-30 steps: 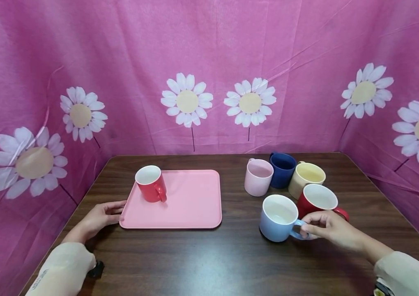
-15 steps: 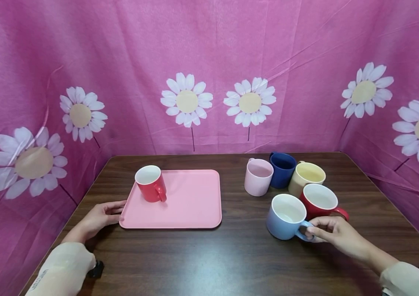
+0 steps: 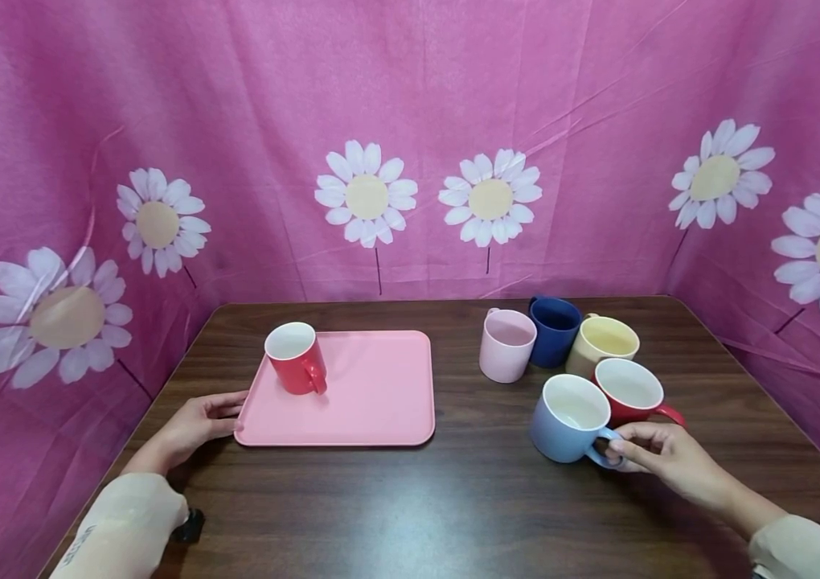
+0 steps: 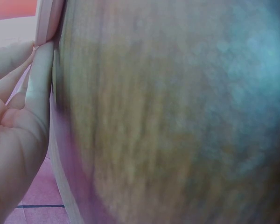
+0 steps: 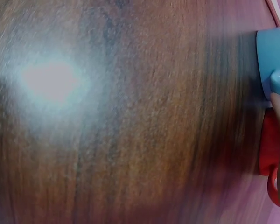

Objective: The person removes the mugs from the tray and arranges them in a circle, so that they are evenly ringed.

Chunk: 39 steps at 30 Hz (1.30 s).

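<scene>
My left hand [image 3: 196,426] touches the left edge of a pink tray [image 3: 374,426] with its fairly straight fingers and thumb. A red mug [image 3: 297,370] with a white inside stands upright on the tray's left part. My right hand [image 3: 670,462] pinches the handle of a light blue mug [image 3: 562,430] between thumb and fingers. In the right wrist view only part of the light blue mug [image 5: 273,56] shows at the right edge. Close behind it stands a second red mug [image 3: 623,394]; whether the two touch, I cannot tell.
A pale pink mug [image 3: 504,358], a dark blue mug [image 3: 552,338] and a yellow mug [image 3: 587,354] stand close together behind the light blue one. The brown wooden table [image 3: 381,515] lies under everything. A pink cloth [image 3: 417,80] with printed daisies hangs around its back and sides.
The light blue mug, held by its handle in my right hand, has moved right and slightly back, closer to the second red mug. My left hand and the tray have stayed put.
</scene>
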Each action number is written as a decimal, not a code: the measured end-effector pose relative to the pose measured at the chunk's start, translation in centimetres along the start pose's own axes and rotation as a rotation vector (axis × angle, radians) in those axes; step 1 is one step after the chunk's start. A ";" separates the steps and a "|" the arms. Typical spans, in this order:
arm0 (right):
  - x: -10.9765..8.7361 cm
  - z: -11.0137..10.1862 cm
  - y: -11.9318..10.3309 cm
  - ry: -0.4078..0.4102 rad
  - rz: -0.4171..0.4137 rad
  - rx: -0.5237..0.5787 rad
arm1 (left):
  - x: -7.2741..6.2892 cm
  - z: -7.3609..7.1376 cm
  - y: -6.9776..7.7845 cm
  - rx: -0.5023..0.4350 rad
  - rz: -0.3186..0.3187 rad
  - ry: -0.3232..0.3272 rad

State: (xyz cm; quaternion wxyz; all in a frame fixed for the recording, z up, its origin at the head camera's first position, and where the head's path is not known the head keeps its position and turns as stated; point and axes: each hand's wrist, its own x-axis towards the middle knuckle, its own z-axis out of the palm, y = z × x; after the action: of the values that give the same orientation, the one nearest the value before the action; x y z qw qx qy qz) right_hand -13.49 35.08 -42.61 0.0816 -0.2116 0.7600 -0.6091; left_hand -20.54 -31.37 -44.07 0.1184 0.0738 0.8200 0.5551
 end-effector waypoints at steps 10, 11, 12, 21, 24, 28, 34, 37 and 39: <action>-0.1 -0.4 0.0 -0.007 0.034 0.044 | 0.0 0.0 0.1 -0.004 -0.001 0.003; 0.0 -0.5 -0.1 -0.021 0.040 0.053 | 0.0 0.0 0.1 -0.005 0.002 0.001; 0.0 -0.8 -0.2 -0.048 0.053 0.066 | 0.0 0.0 0.1 -0.006 0.006 0.001; 0.1 -3.9 -2.8 -0.307 0.214 0.061 | -0.2 0.0 0.2 -0.021 0.022 -0.005; 0.1 -4.8 -3.7 -0.363 0.236 0.086 | -0.2 0.0 0.1 -0.027 0.024 -0.007; 0.4 -5.7 -4.9 -0.393 0.228 0.130 | -0.2 0.0 0.1 -0.038 0.029 -0.009; 1.2 -6.3 -6.4 -0.400 0.171 0.180 | -0.2 0.0 0.0 -0.042 0.031 -0.014; 1.7 -6.2 -7.1 -0.379 0.149 0.165 | -0.1 0.0 0.1 -0.038 0.025 -0.013; 2.1 -6.0 -7.4 -0.362 0.126 0.156 | -0.1 0.0 0.1 -0.030 0.020 -0.011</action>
State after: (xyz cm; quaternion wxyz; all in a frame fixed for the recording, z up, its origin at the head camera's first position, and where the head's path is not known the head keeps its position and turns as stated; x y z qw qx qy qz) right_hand -15.98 38.29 -33.76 0.2710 -0.2625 0.6951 -0.6119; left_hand -20.43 -31.30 -43.95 0.1187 0.0833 0.8100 0.5683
